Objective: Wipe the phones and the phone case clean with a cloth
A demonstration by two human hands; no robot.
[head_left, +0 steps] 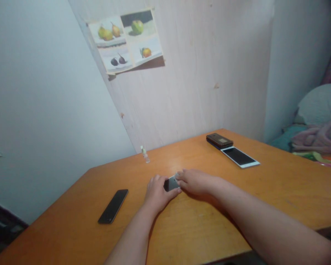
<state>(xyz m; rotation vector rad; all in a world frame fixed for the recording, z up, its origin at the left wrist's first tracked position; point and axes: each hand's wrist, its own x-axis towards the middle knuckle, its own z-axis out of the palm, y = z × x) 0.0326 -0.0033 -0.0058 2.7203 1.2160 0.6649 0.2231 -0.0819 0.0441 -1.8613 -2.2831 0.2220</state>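
Observation:
Between my two hands a small smartphone (171,183) lies on the table, its dark face up at the left and a paler, greyish part towards the right. My left hand (157,193) grips the phone's left end, with the thumb along the near edge and the fingers at the far side. Over the right end, my right hand (194,181) has its fingers together on the phone. Whether they pinch something thin there is too small to tell. A black smartphone (113,207) lies apart, left of my left hand.
The wooden table (204,228) meets the wall behind. A small clear bottle (145,154) stands near its back edge. Back right are a white phone or tablet (239,156) and a dark brown case (220,140). Fruit pictures (127,40) hang on the wall; bedding (317,136) lies at right.

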